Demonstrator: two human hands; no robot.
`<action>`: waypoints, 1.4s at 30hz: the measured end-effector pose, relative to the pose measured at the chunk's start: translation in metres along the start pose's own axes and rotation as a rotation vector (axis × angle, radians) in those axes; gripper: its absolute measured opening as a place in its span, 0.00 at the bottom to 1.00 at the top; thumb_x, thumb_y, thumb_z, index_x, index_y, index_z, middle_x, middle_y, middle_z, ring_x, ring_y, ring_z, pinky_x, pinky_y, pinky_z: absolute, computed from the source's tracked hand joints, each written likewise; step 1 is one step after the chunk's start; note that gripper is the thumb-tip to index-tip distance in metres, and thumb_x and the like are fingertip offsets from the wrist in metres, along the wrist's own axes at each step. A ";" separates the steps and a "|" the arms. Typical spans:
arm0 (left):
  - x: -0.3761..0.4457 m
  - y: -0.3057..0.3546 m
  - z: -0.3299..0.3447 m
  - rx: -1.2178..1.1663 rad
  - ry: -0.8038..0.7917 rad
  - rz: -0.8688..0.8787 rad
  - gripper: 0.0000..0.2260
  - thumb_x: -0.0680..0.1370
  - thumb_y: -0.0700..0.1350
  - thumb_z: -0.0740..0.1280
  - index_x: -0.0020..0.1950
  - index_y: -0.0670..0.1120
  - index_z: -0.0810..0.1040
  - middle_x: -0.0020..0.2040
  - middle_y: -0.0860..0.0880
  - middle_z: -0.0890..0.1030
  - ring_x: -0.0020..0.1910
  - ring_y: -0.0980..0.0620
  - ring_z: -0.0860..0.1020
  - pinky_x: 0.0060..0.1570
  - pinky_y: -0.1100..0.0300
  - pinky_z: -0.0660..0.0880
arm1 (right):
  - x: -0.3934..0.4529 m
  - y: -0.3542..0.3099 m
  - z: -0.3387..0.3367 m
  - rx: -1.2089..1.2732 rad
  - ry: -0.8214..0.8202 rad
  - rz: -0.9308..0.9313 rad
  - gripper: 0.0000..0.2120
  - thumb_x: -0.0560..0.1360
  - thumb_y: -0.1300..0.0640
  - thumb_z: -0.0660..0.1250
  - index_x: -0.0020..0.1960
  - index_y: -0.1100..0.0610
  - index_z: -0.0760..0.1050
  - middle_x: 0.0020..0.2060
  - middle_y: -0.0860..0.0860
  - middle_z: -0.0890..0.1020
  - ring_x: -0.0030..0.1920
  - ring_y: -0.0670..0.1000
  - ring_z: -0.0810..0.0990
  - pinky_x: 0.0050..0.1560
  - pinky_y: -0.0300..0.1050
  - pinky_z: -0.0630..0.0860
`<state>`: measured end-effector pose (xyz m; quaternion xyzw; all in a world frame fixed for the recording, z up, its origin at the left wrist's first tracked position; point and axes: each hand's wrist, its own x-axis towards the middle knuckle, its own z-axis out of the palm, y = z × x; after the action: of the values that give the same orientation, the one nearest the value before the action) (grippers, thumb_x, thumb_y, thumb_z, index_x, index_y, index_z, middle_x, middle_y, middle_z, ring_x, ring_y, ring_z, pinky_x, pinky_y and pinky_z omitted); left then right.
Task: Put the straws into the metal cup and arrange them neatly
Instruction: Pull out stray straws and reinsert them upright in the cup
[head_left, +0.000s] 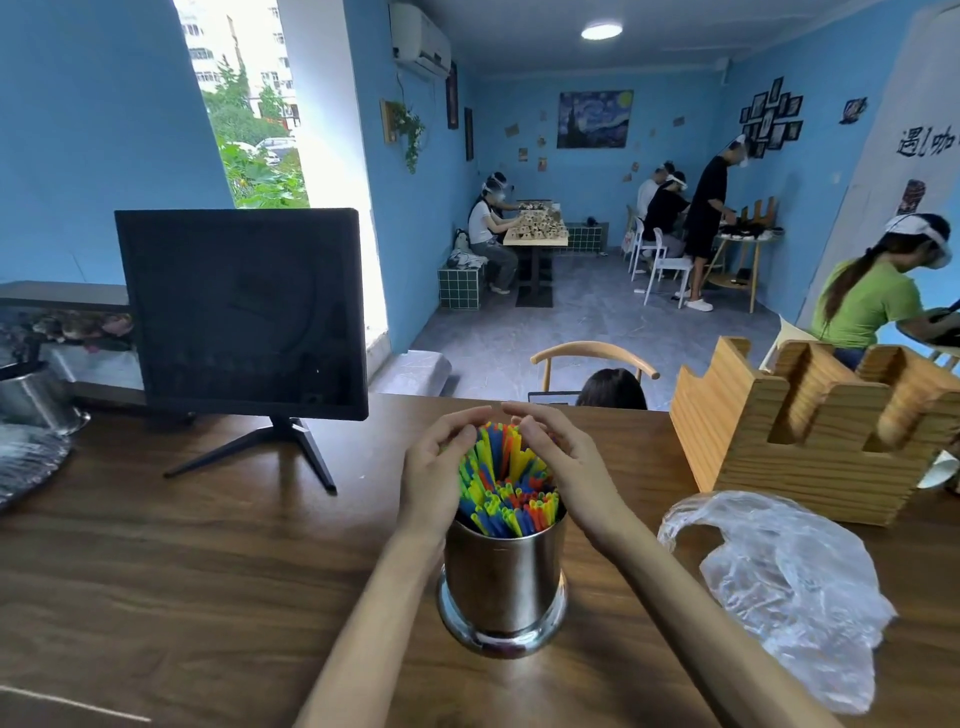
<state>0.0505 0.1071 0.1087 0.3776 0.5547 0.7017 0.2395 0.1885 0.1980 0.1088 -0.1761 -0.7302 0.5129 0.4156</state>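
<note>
Straws (506, 480) upright in metal cup (504, 577); left hand (441, 467) and right hand (563, 462) cupping bundle above rim. Uneven squeeze could tip cup.

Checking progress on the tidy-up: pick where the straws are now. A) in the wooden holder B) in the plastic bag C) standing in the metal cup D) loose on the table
C: the straws stand bunched in the metal cup, with both hands cupped around their tops.
</note>
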 end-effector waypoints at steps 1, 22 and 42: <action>-0.002 -0.003 0.002 -0.080 0.031 -0.023 0.12 0.83 0.36 0.62 0.58 0.47 0.84 0.55 0.50 0.86 0.57 0.49 0.83 0.53 0.60 0.79 | -0.001 0.002 0.004 0.056 0.061 0.017 0.13 0.82 0.49 0.65 0.61 0.53 0.81 0.57 0.47 0.84 0.61 0.46 0.81 0.62 0.44 0.77; -0.019 -0.028 0.036 0.008 0.403 0.180 0.14 0.77 0.51 0.58 0.48 0.60 0.84 0.51 0.52 0.84 0.57 0.46 0.80 0.57 0.37 0.76 | -0.013 0.029 0.018 -0.014 0.407 -0.112 0.14 0.77 0.45 0.62 0.54 0.51 0.80 0.53 0.48 0.83 0.57 0.53 0.81 0.59 0.60 0.76; -0.027 -0.007 0.006 -0.102 0.000 0.049 0.15 0.86 0.39 0.56 0.67 0.41 0.78 0.62 0.49 0.82 0.60 0.58 0.81 0.56 0.66 0.76 | -0.007 0.031 0.005 0.150 0.348 -0.006 0.12 0.76 0.53 0.60 0.46 0.48 0.82 0.54 0.53 0.84 0.58 0.55 0.81 0.57 0.58 0.79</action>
<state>0.0703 0.0924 0.0952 0.3782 0.5088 0.7348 0.2411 0.1835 0.2032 0.0778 -0.2285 -0.6076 0.5265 0.5491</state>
